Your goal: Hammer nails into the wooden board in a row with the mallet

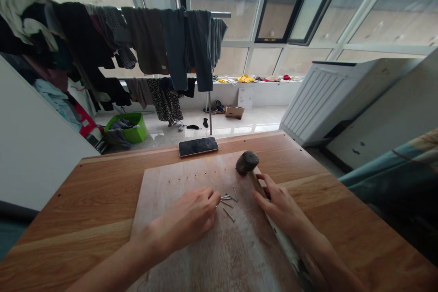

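Note:
A hammer with a dark, rounded head lies tilted over the right edge of a pale wooden board. My right hand is closed around its wooden handle, thumb on one side and fingers on the other. Several loose nails are scattered on the board between my hands. My left hand rests there with its fingers pinched together at the nails' left ends; whether a nail is between them is hidden. Along the board's far part runs a row of small dark dots, too small to tell whether holes or nail heads.
Beneath the board is a wood-grain tabletop. A phone lies beyond the board, near the far edge. Past the table are a clothes rack with hanging laundry, a green tub and a white ribbed appliance at right.

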Demonstrator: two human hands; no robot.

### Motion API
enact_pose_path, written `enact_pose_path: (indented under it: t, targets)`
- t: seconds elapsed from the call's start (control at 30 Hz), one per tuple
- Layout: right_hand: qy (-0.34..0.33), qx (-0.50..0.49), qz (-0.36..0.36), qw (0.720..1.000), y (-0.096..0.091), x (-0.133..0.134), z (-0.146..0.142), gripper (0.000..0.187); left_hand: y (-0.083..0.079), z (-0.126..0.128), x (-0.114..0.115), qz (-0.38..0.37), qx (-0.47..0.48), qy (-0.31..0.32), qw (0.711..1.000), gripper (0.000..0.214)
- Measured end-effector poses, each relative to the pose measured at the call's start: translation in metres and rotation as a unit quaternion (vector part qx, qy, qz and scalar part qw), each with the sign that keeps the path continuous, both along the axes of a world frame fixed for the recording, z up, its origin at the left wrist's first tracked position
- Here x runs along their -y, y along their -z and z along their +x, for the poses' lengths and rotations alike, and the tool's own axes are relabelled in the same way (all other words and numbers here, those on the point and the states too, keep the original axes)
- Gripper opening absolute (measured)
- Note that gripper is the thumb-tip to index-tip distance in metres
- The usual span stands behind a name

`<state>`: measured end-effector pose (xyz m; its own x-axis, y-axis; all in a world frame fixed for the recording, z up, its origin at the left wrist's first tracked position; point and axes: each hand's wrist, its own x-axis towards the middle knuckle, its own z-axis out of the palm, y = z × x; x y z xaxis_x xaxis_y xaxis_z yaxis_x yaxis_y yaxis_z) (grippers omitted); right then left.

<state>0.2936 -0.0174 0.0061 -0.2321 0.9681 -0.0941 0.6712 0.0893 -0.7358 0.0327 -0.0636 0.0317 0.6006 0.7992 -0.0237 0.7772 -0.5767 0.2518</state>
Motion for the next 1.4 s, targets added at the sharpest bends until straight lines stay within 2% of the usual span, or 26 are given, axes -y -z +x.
enact_pose_path:
  t: [0.2, 0.4, 0.5, 0.6, 0.73, 0.9, 1.1, 1.27, 1.4]
  targets:
    - [0.012, 0.008, 0.013, 1.000, 0.003, 0.001, -0.002, 0.051, 0.003, 0.023, -0.004, 0.017, -0.018, 0.017, 1.000, 0.015]
    - [0.011, 0.010, 0.029, 0.999, -0.001, 0.004, -0.003, 0.048, 0.002, 0.026, -0.007, 0.078, -0.029, 0.115, 0.990, 0.025]
    - [0.006, 0.002, 0.026, 1.000, -0.002, 0.005, -0.003, 0.047, 0.000, 0.022, -0.006, 0.121, -0.061, 0.089, 0.987, 0.017]
    - [0.007, 0.012, 0.024, 1.000, -0.003, 0.005, -0.003, 0.048, 0.000, 0.020, -0.007, 0.120, -0.086, 0.058, 0.987, 0.011]
    - [0.010, 0.017, 0.025, 0.999, -0.004, 0.005, -0.004, 0.049, 0.000, 0.021, -0.011, 0.111, -0.103, 0.076, 0.986, 0.009]
    - [0.012, 0.010, 0.024, 1.000, -0.005, 0.006, -0.004, 0.049, 0.000, 0.020, -0.012, 0.065, -0.047, 0.036, 0.996, 0.013]
    - [0.013, 0.015, 0.026, 0.999, -0.004, 0.006, -0.004, 0.048, 0.005, 0.020, -0.011, 0.045, -0.018, 0.052, 0.997, 0.015]
    - [0.003, -0.007, 0.036, 0.999, -0.005, 0.006, -0.003, 0.046, -0.010, 0.014, -0.014, 0.004, -0.003, 0.018, 1.000, 0.013]
    - [0.010, -0.006, 0.030, 0.999, -0.006, 0.006, -0.003, 0.046, -0.018, 0.008, -0.031, 0.001, 0.084, -0.027, 0.996, 0.012]
